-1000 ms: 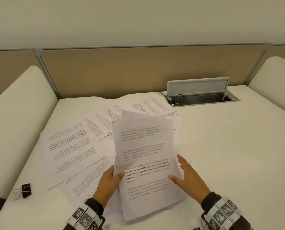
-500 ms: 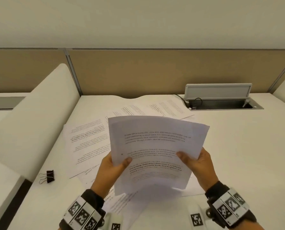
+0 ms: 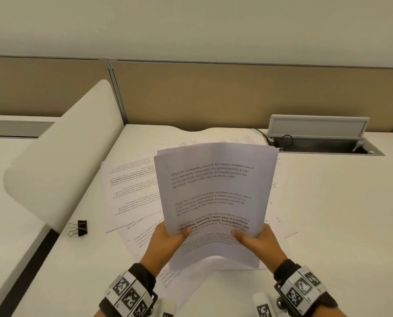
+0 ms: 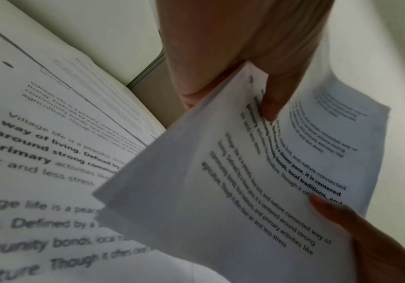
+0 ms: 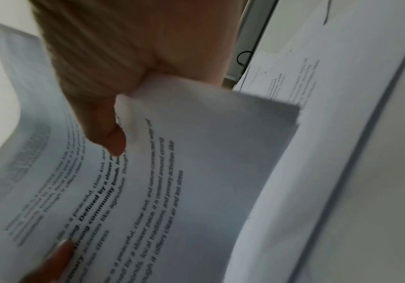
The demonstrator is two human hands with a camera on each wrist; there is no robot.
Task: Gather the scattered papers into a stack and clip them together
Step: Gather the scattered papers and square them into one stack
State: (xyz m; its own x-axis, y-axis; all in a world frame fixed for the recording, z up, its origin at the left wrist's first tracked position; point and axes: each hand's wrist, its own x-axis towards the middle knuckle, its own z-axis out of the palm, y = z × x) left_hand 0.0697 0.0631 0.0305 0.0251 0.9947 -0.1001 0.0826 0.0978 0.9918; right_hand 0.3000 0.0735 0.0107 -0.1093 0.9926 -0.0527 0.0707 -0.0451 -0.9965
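Note:
I hold a small stack of printed sheets [image 3: 216,197] upright above the desk, its top edges slightly uneven. My left hand [image 3: 168,239] pinches the stack's lower left edge, thumb on the front. My right hand [image 3: 257,241] pinches the lower right edge the same way. The left wrist view shows the stack [image 4: 257,181] with my left thumb on the text, and the right wrist view shows it [image 5: 172,181] under my right thumb. More loose printed papers [image 3: 131,186] lie spread on the desk beneath and to the left. A black binder clip [image 3: 80,228] lies on the desk at the left.
A white curved divider [image 3: 60,152] borders the desk on the left. An open cable tray with a raised grey lid [image 3: 316,126] sits at the back right. A tan partition [image 3: 213,92] runs along the back. The white desk surface [image 3: 339,213] extends to the right.
Both hands lifted the gathered sheets off the desk, turned them from landscape to portrait and raised them upright. The view shifted left, so the clip and tray sit further right.

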